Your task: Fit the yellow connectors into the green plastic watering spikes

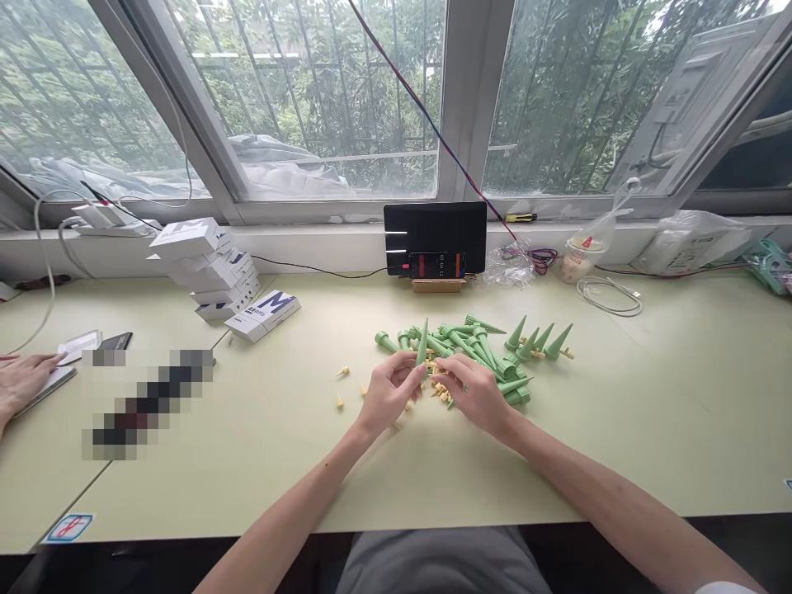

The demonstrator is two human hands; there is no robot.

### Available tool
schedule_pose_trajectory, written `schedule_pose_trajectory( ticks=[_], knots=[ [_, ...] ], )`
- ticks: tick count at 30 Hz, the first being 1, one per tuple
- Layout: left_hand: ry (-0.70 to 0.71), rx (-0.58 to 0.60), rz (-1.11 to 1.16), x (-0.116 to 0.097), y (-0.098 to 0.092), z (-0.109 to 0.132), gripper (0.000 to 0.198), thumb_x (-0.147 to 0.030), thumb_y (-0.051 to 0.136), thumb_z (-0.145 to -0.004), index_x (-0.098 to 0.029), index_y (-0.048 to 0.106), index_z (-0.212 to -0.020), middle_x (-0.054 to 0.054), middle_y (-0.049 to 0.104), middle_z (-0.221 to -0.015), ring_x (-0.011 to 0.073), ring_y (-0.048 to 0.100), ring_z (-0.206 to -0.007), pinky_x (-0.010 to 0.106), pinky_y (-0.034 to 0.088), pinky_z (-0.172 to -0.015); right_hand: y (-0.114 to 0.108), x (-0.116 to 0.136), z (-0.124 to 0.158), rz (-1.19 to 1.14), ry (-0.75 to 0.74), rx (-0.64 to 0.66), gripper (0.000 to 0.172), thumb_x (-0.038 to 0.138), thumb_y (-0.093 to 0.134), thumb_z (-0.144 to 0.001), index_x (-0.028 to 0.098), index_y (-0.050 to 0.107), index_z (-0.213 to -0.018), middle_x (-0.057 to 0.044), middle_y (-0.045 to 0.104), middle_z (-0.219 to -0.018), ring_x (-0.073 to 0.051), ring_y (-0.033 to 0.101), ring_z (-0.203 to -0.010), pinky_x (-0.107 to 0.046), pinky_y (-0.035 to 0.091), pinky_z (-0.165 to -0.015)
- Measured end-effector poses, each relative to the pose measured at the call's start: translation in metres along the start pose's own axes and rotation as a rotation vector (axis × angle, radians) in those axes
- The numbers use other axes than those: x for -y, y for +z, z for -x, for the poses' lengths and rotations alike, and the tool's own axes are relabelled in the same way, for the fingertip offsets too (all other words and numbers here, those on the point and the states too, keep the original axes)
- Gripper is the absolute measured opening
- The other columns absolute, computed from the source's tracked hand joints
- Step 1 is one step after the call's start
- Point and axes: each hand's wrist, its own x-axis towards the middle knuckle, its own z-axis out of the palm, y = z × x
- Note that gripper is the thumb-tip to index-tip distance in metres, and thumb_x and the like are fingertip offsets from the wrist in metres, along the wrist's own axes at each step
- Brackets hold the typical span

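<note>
A green plastic watering spike [422, 342] points upward in my left hand [391, 389], gripped between thumb and fingers. Beside it, the fingers of my right hand [475, 391] are pinched together close to the spike's lower end. Yellow shows at those fingertips, but I cannot tell whether they hold a piece or it lies behind. Loose green spikes [488, 351] are heaped just beyond both hands. Small yellow plastic pieces [440, 389] lie among and below them, with a few more [340, 403] to the left. Several spikes with yellow pieces attached [557, 342] stand at the heap's right.
White boxes [214, 268] are stacked at the back left, one box [263, 315] lying apart. A tablet [435, 227] with a phone [438, 265] before it stands at the back. A bagged cup [580, 260] and white cable [610, 297] are right. Another person's hand [28, 381] rests far left.
</note>
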Motion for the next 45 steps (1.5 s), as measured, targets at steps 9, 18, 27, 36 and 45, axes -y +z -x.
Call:
schedule_pose_trajectory(
  ticks=[9, 18, 27, 36, 45],
  knots=[
    [0.035, 0.012, -0.062, 0.003, -0.002, 0.001, 0.035, -0.046, 0.069, -0.084, -0.018, 0.067, -0.104, 0.001, 0.067, -0.07, 0.0116, 0.057, -0.053, 0.024, 0.051, -0.052, 0.0, 0.0, 0.0, 0.046, 0.003, 0.009, 0.027, 0.033, 0.046, -0.103, 0.02, 0.065, -0.09, -0.005, 0.066, -0.074, -0.016, 0.058, -0.063, -0.028, 0.046, -0.058],
    [0.068, 0.027, -0.11, 0.006, -0.002, 0.001, 0.034, -0.043, 0.069, -0.085, -0.017, 0.07, -0.107, 0.001, 0.064, -0.066, 0.012, 0.057, -0.055, 0.024, 0.052, -0.053, -0.003, 0.004, -0.003, 0.089, 0.035, 0.039, 0.04, 0.032, 0.037, -0.105, 0.02, 0.051, -0.069, 0.0, 0.053, -0.058, -0.012, 0.046, -0.049, -0.027, 0.034, -0.05],
    [0.039, 0.041, -0.088, -0.004, 0.005, 0.003, 0.033, -0.045, 0.066, -0.087, -0.017, 0.068, -0.103, 0.004, 0.069, -0.079, 0.0116, 0.058, -0.056, 0.023, 0.05, -0.05, -0.002, 0.005, -0.003, 0.033, 0.095, 0.016, 0.037, 0.031, 0.041, -0.104, 0.02, 0.053, -0.071, 0.001, 0.052, -0.058, -0.012, 0.044, -0.05, -0.027, 0.035, -0.051],
    [-0.061, -0.079, -0.026, -0.005, 0.002, 0.0, 0.036, -0.048, 0.066, -0.086, -0.015, 0.065, -0.1, 0.001, 0.062, -0.074, 0.0082, 0.053, -0.05, 0.021, 0.045, -0.046, -0.003, 0.006, -0.003, 0.058, 0.027, 0.036, 0.017, 0.025, 0.048, -0.101, 0.018, 0.063, -0.098, -0.005, 0.064, -0.081, -0.016, 0.059, -0.067, -0.027, 0.047, -0.06],
    [-0.053, -0.09, -0.022, -0.004, 0.003, 0.0, 0.037, -0.049, 0.067, -0.085, -0.015, 0.065, -0.099, 0.0, 0.061, -0.073, 0.0083, 0.053, -0.051, 0.021, 0.046, -0.046, -0.004, 0.007, -0.005, 0.059, 0.03, 0.001, 0.012, 0.024, 0.049, -0.101, 0.022, 0.061, -0.1, -0.007, 0.063, -0.092, -0.016, 0.061, -0.069, -0.027, 0.048, -0.059]
  ],
)
